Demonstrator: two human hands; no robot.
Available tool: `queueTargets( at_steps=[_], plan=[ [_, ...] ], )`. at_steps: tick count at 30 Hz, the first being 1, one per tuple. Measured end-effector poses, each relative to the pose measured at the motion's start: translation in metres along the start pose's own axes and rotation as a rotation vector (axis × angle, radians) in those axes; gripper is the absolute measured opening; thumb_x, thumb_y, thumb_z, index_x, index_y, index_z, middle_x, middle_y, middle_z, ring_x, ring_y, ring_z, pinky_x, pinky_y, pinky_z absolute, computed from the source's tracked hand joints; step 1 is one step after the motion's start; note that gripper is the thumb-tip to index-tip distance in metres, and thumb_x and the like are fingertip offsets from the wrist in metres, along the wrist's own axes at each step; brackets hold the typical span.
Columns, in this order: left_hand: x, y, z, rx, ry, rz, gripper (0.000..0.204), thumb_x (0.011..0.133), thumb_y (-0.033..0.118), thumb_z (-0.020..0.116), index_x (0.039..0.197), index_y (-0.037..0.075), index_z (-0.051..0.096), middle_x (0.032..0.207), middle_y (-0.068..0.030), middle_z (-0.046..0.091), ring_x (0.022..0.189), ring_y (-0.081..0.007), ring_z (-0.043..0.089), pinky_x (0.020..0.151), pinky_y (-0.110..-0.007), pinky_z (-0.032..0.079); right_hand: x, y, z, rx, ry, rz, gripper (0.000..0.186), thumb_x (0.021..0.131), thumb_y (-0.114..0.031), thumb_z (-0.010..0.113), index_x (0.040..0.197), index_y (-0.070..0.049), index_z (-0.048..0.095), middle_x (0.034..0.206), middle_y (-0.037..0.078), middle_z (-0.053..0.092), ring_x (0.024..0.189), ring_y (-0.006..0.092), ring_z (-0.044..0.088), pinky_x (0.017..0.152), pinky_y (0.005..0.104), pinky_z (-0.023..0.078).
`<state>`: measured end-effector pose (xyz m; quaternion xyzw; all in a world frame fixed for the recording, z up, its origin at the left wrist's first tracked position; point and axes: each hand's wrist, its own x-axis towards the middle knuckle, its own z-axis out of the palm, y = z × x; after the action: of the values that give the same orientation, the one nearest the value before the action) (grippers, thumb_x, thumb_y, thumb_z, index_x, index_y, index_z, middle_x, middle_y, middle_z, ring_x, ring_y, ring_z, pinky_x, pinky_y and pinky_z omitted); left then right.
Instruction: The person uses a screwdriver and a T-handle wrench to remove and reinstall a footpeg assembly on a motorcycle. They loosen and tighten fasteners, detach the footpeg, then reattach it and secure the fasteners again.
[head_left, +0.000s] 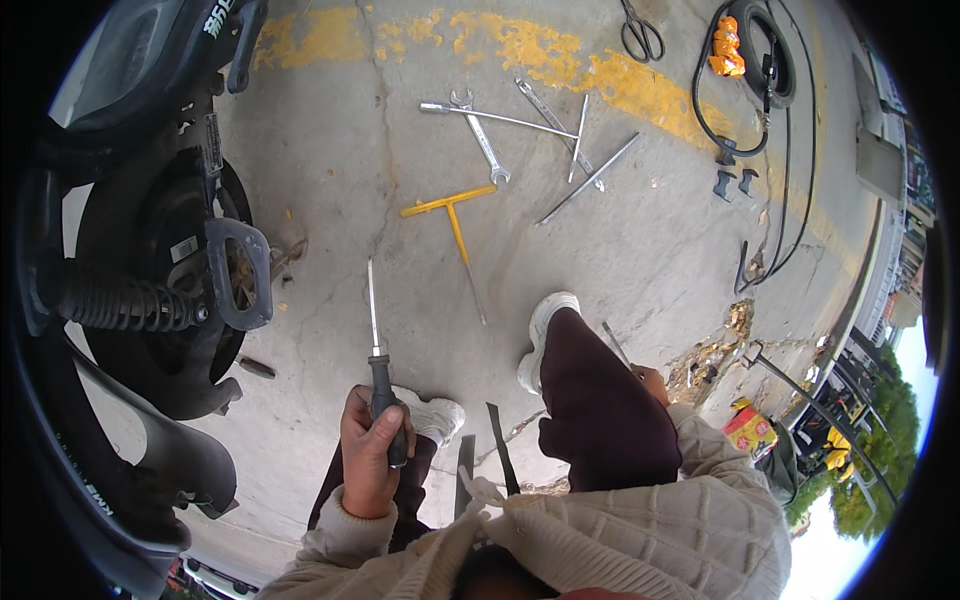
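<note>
My left hand (372, 445) is closed around the black handle of a screwdriver (376, 330), whose long bare shaft points away from me over the concrete. To the right, beyond my bent knee, my right hand (653, 384) is partly covered by my dark trouser leg. A thin metal rod or blade (616, 343) sticks out from its fingers; the rest of that tool is hidden. In front of my feet lies a yellow T-handle wrench (455, 225). Farther off are an open-end wrench (482, 140), a second long wrench (545, 115), a long-shafted T-handle socket wrench (510, 121) and a metal bar (588, 180).
A scooter stands close on the left, its wheel (150, 270), coil shock absorber (135, 298) and dark bodywork showing. Scissors (643, 38), a black hose (790, 190), a tyre (780, 70), an orange bundle (727, 48) and black clips (724, 184) lie at the far right. Debris (700, 362) fills a broken patch.
</note>
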<state>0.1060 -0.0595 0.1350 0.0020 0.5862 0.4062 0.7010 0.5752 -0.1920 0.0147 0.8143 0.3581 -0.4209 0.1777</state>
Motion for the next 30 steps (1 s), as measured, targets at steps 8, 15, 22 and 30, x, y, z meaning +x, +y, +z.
queueTargets(
  at_steps=[8, 15, 22, 30],
  plan=[
    [-0.027, -0.048, 0.016, -0.081, 0.075, -0.158, 0.019, 0.086, 0.011, 0.063, 0.086, 0.008, 0.044, 0.063, -0.0018, 0.049, 0.048, -0.0085, 0.044, 0.044, -0.024, 0.039, 0.005, 0.007, 0.020, 0.021, 0.050, 0.026, 0.029, 0.084, -0.010, 0.052, 0.109, -0.002, 0.064, 0.098, 0.024, 0.064, 0.095, 0.0357, 0.062, 0.082, 0.0385, 0.049],
    [-0.039, -0.131, 0.020, -0.240, -0.164, -0.389, 0.026, 0.087, 0.027, 0.062, 0.087, 0.008, 0.046, 0.070, -0.0053, 0.052, 0.051, -0.0133, 0.046, 0.045, -0.025, 0.036, 0.038, -0.013, -0.003, -0.447, -0.058, 0.045, 0.027, 0.082, -0.016, 0.051, 0.100, -0.004, 0.067, 0.090, 0.021, 0.066, 0.089, 0.0344, 0.065, 0.079, 0.0409, 0.051],
    [-0.155, -0.083, 0.015, -0.162, 0.044, -0.496, 0.029, 0.088, 0.033, 0.062, 0.085, 0.009, 0.046, 0.068, -0.0053, 0.052, 0.050, -0.0116, 0.046, 0.043, -0.024, 0.036, -0.008, -0.089, -0.034, 0.584, 0.050, 0.041, 0.030, 0.086, -0.027, 0.055, 0.100, -0.001, 0.060, 0.076, 0.013, 0.061, 0.069, 0.0264, 0.061, 0.057, 0.0376, 0.047],
    [-0.292, 0.021, 0.059, -0.100, 0.129, -0.420, 0.026, 0.088, 0.029, 0.062, 0.084, 0.010, 0.044, 0.066, -0.0051, 0.051, 0.045, -0.0112, 0.044, 0.040, -0.023, 0.034, -0.176, -0.202, -0.066, 1.307, -0.754, 0.202, 0.021, 0.090, -0.026, 0.053, 0.096, -0.006, 0.051, 0.058, -0.002, 0.038, 0.043, 0.0094, 0.032, 0.040, 0.0247, 0.025]
  ],
)
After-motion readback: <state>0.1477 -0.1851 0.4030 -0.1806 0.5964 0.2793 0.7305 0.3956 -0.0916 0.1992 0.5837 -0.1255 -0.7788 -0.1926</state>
